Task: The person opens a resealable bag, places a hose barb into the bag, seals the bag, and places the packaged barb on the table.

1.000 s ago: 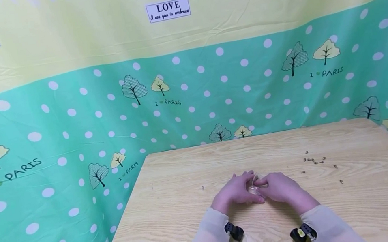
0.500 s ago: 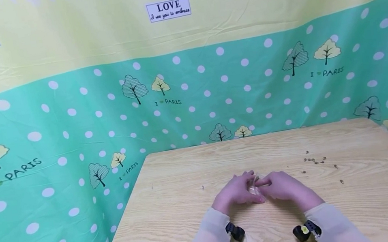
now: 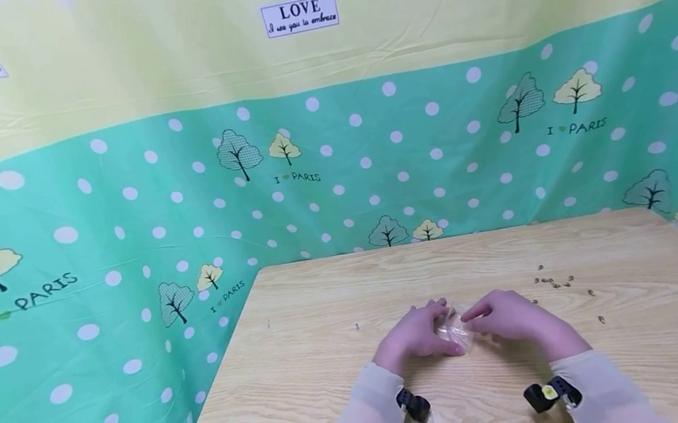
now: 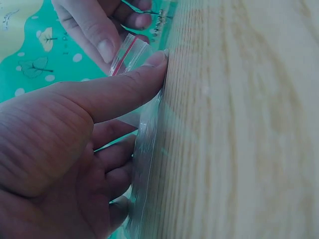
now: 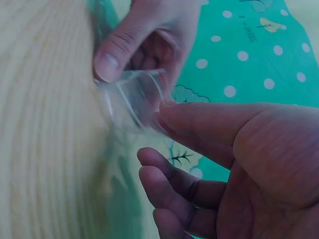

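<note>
A clear zip-lock bag [image 3: 454, 331] with a red line along its seal lies on the table under my hands. My left hand [image 3: 418, 332] holds it, the thumb lying along the plastic and the fingers bent at its far side. In the left wrist view the bag [image 4: 144, 144] stretches below the left thumb. My right hand [image 3: 510, 317] pinches the seal edge between thumb and forefinger. The right wrist view has the bag [image 5: 127, 102] drawn out between both hands, and the other right fingers hang loosely curled. Whether anything is inside the bag, I cannot tell.
Several small dark bits [image 3: 556, 285] lie scattered on the wooden table [image 3: 312, 401], right of my hands. One tiny piece [image 3: 357, 326] lies to the left. A green and yellow printed curtain [image 3: 313, 208] hangs behind the table and along its left side.
My right hand has moved to the right, away from the left hand, and more of the bag shows between them. The left hand has stayed nearly in place. The view has shifted slightly.
</note>
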{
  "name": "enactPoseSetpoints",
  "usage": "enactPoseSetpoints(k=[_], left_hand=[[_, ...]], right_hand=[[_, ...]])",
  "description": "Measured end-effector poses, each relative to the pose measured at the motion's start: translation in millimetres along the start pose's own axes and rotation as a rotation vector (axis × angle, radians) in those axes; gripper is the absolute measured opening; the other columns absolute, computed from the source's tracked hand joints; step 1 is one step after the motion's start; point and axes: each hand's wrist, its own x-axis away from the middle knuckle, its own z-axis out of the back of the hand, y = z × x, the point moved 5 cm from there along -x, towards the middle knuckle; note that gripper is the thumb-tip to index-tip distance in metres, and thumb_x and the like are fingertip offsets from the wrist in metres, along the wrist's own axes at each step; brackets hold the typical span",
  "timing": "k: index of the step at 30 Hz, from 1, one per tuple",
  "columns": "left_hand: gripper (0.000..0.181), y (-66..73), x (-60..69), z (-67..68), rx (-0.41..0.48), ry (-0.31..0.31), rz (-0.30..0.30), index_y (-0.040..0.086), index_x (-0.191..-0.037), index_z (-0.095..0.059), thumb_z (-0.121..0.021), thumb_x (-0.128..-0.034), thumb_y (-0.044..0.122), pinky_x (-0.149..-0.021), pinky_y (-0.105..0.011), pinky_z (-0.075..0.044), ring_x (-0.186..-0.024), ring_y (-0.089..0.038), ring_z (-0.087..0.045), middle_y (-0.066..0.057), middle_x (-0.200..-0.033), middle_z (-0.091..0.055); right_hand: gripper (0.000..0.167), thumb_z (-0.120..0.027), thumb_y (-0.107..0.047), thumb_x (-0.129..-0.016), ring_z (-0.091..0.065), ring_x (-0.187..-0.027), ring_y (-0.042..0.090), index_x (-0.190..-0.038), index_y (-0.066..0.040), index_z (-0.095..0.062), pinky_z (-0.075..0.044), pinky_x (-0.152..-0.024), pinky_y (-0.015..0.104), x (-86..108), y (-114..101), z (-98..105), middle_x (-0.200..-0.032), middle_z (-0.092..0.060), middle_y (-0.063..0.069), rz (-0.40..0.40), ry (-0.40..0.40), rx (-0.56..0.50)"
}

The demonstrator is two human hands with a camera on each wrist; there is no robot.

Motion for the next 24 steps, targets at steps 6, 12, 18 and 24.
enactPoseSetpoints(k=[6,12,18,24], left_hand=[[0.083,4.2,0.7,2.0,-0.001,0.003,0.003,0.02,-0.154,-0.059,-0.094,-0.0813,0.041,-0.131,-0.045,-0.023,-0.159,-0.024,-0.032,0.012,-0.169,-0.041],[0.086,4.9,4.4,1.8,0.001,-0.002,0.017,0.02,-0.156,-0.057,-0.094,-0.0819,0.041,-0.13,-0.047,-0.025,-0.159,-0.031,-0.031,0.011,-0.17,-0.039],[0.087,5.3,5.5,1.7,0.005,0.0,0.011,0.018,-0.157,-0.055,-0.094,-0.0823,0.039,-0.13,-0.047,-0.024,-0.159,-0.033,-0.031,0.011,-0.169,-0.04],[0.087,6.0,5.2,1.5,0.014,0.006,0.007,0.018,-0.157,-0.055,-0.094,-0.0823,0.039,-0.13,-0.049,-0.025,-0.158,-0.038,-0.032,0.009,-0.169,-0.041]], right_hand=[[0.033,-0.075,-0.025,-0.1,-0.073,-0.094,0.025,-0.127,-0.005,-0.078,-0.061,-0.081,0.045,5.6,14.6,21.9,-0.123,-0.076,0.016,0.003,0.005,-0.02],[0.037,-0.075,-0.026,-0.1,-0.069,-0.095,0.02,-0.13,-0.004,-0.076,-0.059,-0.08,0.041,20.0,44.1,46.5,-0.113,-0.075,0.011,0.011,0.052,0.042],[0.033,-0.077,-0.015,-0.097,-0.063,-0.096,0.018,-0.126,0.0,-0.075,-0.055,-0.076,0.032,40.0,86.5,76.4,-0.105,-0.071,0.002,0.084,0.073,0.076],[0.034,-0.079,-0.012,-0.094,-0.064,-0.099,0.02,-0.123,0.003,-0.074,-0.054,-0.074,0.027,53.2,127.4,104.6,-0.11,-0.073,0.007,0.032,0.066,0.083]])
